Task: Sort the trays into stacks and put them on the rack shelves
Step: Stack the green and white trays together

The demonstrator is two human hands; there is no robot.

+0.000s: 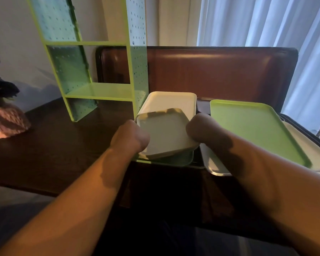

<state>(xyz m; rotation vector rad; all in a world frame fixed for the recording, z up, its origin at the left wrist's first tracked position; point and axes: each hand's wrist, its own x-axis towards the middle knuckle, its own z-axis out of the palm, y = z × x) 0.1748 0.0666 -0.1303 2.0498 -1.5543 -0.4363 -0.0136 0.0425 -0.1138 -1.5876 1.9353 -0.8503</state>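
A small grey tray (166,132) is held between both hands, my left hand (130,136) gripping its left edge and my right hand (201,128) its right edge. It hovers tilted over a pale green tray (183,160) and in front of a white tray (171,100). To the right a larger green tray (251,126) lies on top of a white tray (310,152) and a light tray (213,167). The green pegboard rack (92,71) stands at the back left with its lower shelf (102,91) bare.
A dark wooden table (54,145) carries everything. A large brown tray (211,71) leans upright against the wall behind. A pink woolly item (7,121) and a dark object (0,82) sit at the far left. Curtains (266,21) hang at the right.
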